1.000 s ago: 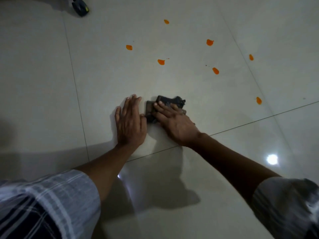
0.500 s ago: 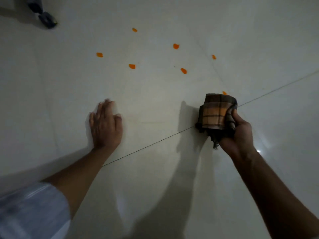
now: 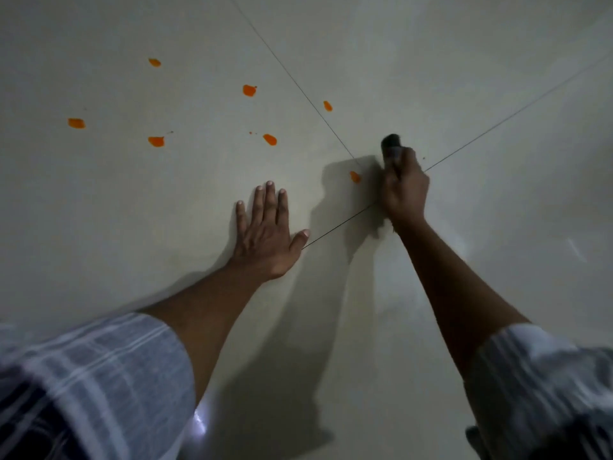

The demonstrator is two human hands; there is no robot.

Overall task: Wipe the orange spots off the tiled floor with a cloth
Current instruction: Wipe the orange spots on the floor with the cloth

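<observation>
Seven orange spots [image 3: 354,176] remain — cloth [image 3: 391,144] moved right, bunched.

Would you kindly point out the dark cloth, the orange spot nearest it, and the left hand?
Dark bunched cloth [image 3: 390,144]: head view, top end above the right hand.
Nearest orange spot [image 3: 354,176]: head view, its centre.
Left hand [image 3: 265,232]: head view, back of hand.

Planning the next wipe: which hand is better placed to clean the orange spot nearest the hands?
The right hand: it grips the cloth just beside that spot. The left hand lies flat on the floor, holding nothing.
</observation>
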